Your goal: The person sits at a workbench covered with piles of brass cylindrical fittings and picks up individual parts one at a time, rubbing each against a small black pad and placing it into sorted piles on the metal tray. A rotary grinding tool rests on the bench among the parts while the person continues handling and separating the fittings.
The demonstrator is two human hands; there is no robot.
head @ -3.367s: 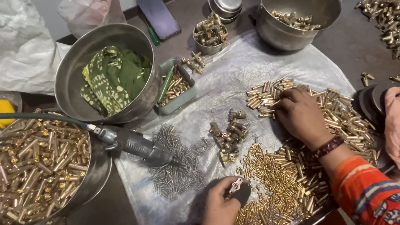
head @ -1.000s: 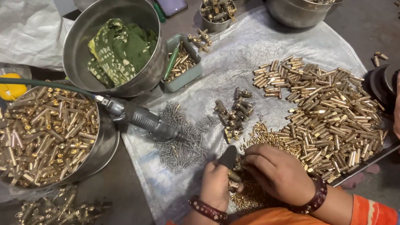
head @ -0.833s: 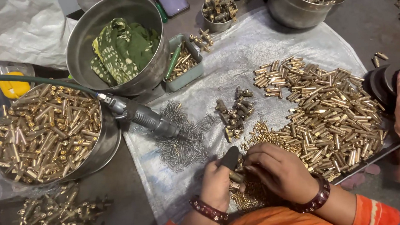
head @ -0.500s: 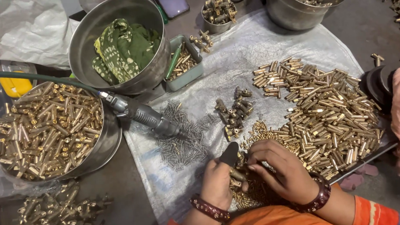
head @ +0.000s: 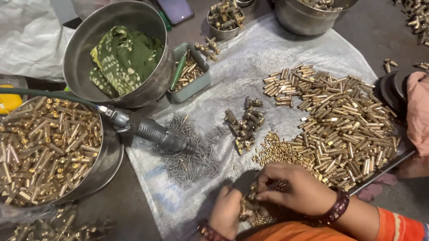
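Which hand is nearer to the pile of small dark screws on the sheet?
Left. The left hand sits just below and right of the screw pile; the right hand is farther right, over the brass pieces.

Two hands, left [head: 226,210] and right [head: 296,187]. Three large steel bowls: one with green cloth [head: 81,49], one of brass tubes [head: 109,155], one at the top [head: 297,18]. One air tool [head: 149,131]. Brass pieces too many to count.
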